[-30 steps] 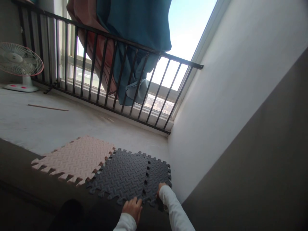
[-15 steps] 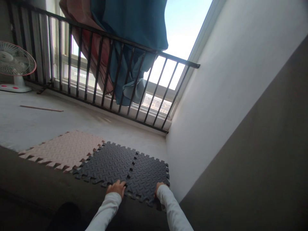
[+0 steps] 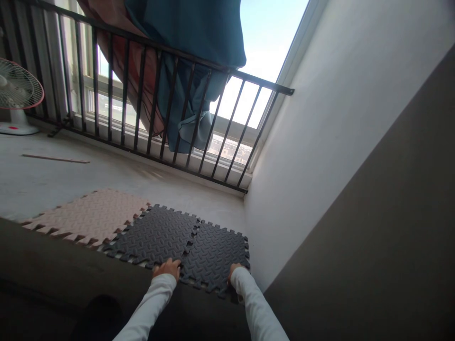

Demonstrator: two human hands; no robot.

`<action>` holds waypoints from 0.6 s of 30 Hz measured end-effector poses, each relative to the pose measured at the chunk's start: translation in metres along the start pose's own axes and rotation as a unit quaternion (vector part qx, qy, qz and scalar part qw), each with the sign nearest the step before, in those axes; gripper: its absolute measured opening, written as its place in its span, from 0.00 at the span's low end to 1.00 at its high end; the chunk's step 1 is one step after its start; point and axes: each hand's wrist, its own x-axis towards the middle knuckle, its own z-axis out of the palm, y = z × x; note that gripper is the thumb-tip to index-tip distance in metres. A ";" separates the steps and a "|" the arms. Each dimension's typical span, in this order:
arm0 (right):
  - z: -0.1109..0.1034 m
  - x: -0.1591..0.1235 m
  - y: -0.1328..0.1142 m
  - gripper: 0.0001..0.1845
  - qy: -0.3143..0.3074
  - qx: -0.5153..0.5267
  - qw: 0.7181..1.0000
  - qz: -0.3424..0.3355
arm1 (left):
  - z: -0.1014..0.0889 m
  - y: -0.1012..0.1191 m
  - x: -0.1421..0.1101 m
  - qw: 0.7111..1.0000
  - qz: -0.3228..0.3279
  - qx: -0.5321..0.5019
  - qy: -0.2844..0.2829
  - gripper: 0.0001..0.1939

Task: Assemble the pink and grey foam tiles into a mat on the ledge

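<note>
Two dark grey foam mat tiles with toothed edges lie side by side on the pale floor ledge. My left hand point(image 3: 167, 268) rests on the near edge of the left dark tile point(image 3: 156, 234), close to the seam, its fingers laid over the surface. At the near right corner of the right dark tile point(image 3: 216, 253), my right hand point(image 3: 234, 272) has its fingers closed around the edge; its underside is hidden. Small gaps show along the seam between the dark tiles. A pink foam tile point(image 3: 94, 213) adjoins the left dark one.
A black metal railing point(image 3: 142, 47) runs before the window, with a blue curtain point(image 3: 188, 28) hanging behind it. The white and grey wall point(image 3: 302, 156) rises at the right. On the ledge at left are a fan point(image 3: 17, 92) and a thin strip point(image 3: 55, 158).
The view has shifted slightly. My left hand has moved a little left along the near edge, away from the seam. My right hand stays at the right tile's corner.
</note>
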 end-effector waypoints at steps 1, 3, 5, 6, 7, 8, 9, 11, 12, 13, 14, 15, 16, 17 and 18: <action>0.001 0.001 0.000 0.32 0.000 0.001 1.000 0.001 | 0.001 -0.001 -0.001 1.000 0.000 0.001 0.003 0.17; 0.002 0.004 0.000 0.33 -0.003 0.002 1.000 -0.001 | 0.004 -0.004 -0.004 1.000 0.006 0.003 0.013 0.17; 0.003 0.007 0.000 0.33 -0.002 0.003 1.000 -0.004 | 0.009 -0.008 -0.006 1.000 0.017 0.003 0.026 0.18; 0.003 0.008 0.000 0.33 -0.001 0.004 1.000 -0.003 | 0.011 -0.010 -0.007 0.999 0.021 0.002 0.032 0.18; 0.003 0.009 0.000 0.34 -0.001 0.006 1.000 -0.002 | 0.013 -0.011 -0.008 0.999 0.023 0.000 0.036 0.19; 0.003 0.010 0.000 0.34 -0.001 0.007 1.000 -0.001 | 0.015 -0.013 -0.008 0.999 0.024 -0.002 0.039 0.19; 0.003 0.010 0.000 0.35 -0.002 0.008 1.000 0.001 | 0.016 -0.014 -0.008 0.999 0.023 -0.005 0.041 0.19; 0.004 0.012 0.000 0.35 -0.007 0.006 1.000 -0.001 | 0.015 -0.013 -0.007 0.999 0.019 -0.010 0.036 0.19; 0.004 0.012 0.000 0.35 -0.009 0.005 1.000 -0.004 | 0.014 -0.013 -0.007 0.999 0.017 -0.010 0.030 0.19; 0.004 0.013 0.001 0.34 -0.010 0.004 1.000 -0.007 | 0.012 -0.011 -0.007 1.000 0.015 -0.009 0.022 0.19; 0.005 0.014 0.001 0.33 -0.011 0.003 1.000 -0.010 | 0.010 -0.010 -0.007 1.000 0.013 -0.006 0.014 0.19; 0.006 0.015 0.001 0.33 -0.011 0.001 1.000 -0.011 | 0.008 -0.008 -0.008 1.000 0.011 -0.002 0.006 0.19; 0.007 0.016 0.001 0.32 -0.011 0.000 1.000 -0.012 | 0.005 -0.005 -0.009 1.000 0.009 0.003 -0.002 0.19; 0.007 0.017 0.001 0.32 -0.010 -0.001 1.000 -0.012 | 0.002 -0.003 -0.011 1.000 0.008 0.011 -0.007 0.19; 0.008 0.018 0.001 0.32 -0.009 -0.002 1.000 -0.011 | -0.001 -0.001 -0.012 1.000 0.006 0.021 -0.010 0.18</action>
